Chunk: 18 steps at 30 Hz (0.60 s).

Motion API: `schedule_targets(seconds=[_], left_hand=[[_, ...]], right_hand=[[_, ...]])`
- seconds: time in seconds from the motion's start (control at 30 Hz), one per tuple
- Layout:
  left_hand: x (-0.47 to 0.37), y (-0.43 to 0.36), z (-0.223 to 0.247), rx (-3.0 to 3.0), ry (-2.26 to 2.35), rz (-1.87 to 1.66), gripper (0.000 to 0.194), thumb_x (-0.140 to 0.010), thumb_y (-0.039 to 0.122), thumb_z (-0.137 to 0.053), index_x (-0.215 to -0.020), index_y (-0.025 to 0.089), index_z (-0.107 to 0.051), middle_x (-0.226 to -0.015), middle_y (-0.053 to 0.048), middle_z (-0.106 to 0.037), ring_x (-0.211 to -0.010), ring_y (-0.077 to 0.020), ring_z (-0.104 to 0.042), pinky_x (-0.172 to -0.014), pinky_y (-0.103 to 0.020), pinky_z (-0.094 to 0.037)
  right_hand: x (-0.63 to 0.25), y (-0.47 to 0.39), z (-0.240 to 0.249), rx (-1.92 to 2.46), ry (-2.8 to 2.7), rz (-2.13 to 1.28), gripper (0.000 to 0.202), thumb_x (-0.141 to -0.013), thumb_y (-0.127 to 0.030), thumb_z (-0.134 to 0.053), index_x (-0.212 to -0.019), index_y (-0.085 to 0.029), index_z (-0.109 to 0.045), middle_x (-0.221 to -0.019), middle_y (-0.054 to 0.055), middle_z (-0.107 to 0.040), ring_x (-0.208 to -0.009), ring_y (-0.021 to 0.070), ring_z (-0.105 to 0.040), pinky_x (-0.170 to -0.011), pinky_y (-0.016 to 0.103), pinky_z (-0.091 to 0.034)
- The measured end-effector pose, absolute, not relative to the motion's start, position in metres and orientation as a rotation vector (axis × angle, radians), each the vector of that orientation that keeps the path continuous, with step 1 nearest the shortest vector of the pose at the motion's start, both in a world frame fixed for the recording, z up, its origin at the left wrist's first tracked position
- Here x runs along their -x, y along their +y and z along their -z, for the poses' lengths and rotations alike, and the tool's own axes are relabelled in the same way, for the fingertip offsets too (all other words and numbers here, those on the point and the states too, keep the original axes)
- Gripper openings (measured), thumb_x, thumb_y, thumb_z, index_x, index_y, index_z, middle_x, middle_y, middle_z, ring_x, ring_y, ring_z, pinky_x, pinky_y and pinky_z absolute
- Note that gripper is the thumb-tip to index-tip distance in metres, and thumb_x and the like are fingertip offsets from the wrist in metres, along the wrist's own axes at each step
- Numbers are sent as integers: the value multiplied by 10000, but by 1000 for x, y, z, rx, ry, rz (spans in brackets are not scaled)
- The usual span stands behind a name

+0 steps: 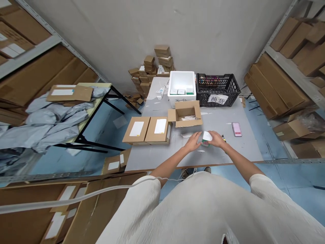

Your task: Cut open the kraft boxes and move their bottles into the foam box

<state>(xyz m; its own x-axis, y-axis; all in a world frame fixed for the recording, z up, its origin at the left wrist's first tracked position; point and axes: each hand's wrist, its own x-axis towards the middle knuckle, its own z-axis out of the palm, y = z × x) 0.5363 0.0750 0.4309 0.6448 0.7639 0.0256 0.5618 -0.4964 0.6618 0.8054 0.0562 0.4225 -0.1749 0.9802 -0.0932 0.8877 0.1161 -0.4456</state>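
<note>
A small white-and-green box (207, 137) stands upright over the table near its front edge. My right hand (215, 139) grips it from the right side, fingers and thumb closed round it. To its left is my left hand (193, 141), fingers apart and stretched toward the box; whether the fingertips touch it I cannot tell. Just beyond both hands sits an open cardboard box (188, 114) with pale paper or packing inside. A black-and-yellow tool (223, 138), perhaps a cutter, lies partly hidden beside my right wrist.
Two closed cartons (137, 131) with white labels stand on the left of the grey table (154, 156). Behind are a white foam bin (181, 100) holding similar small boxes and a black crate (218, 91). A pink phone-like item (236, 129) lies right. Shelves flank both sides.
</note>
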Motion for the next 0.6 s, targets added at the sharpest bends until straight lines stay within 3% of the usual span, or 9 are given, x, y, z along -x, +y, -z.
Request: schedule_targets(seconds=[0.13, 0.4, 0.6], left_hand=[[-528, 70, -419, -2138, 1083, -465, 920, -934, 346, -791, -1729, 216, -346, -1717, -201, -455, -1607, -370, -437, -1304, -536, -416], [-501, 64, -394, -1886, 1142, -570, 859, -816, 228, -870, -1591, 241, -498, -1578, -163, -577, -1375, -349, -648, -1191, -534, -525], [-497, 65, -395, -1884, 1130, -613, 830, -782, 256, -925, -1528, 241, -561, -1546, -154, -602, -1385, -359, -631, -1187, -534, -526]], right_hand=[[-770, 53, -425, 1681, -2279, -690, 790, -859, -425, -889, -1562, -236, -582, -1374, 138, -710, -1252, 336, -662, -1069, 433, -519], [-741, 47, -431, 1497, -2238, -908, 849, -868, -425, -876, -1620, -242, -529, -1516, 167, -624, -1410, 373, -599, -1164, 498, -505], [-741, 45, -433, 1538, -2230, -893, 749, -881, -339, -839, -1570, -231, -565, -1508, 161, -629, -1404, 349, -610, -1168, 486, -503]])
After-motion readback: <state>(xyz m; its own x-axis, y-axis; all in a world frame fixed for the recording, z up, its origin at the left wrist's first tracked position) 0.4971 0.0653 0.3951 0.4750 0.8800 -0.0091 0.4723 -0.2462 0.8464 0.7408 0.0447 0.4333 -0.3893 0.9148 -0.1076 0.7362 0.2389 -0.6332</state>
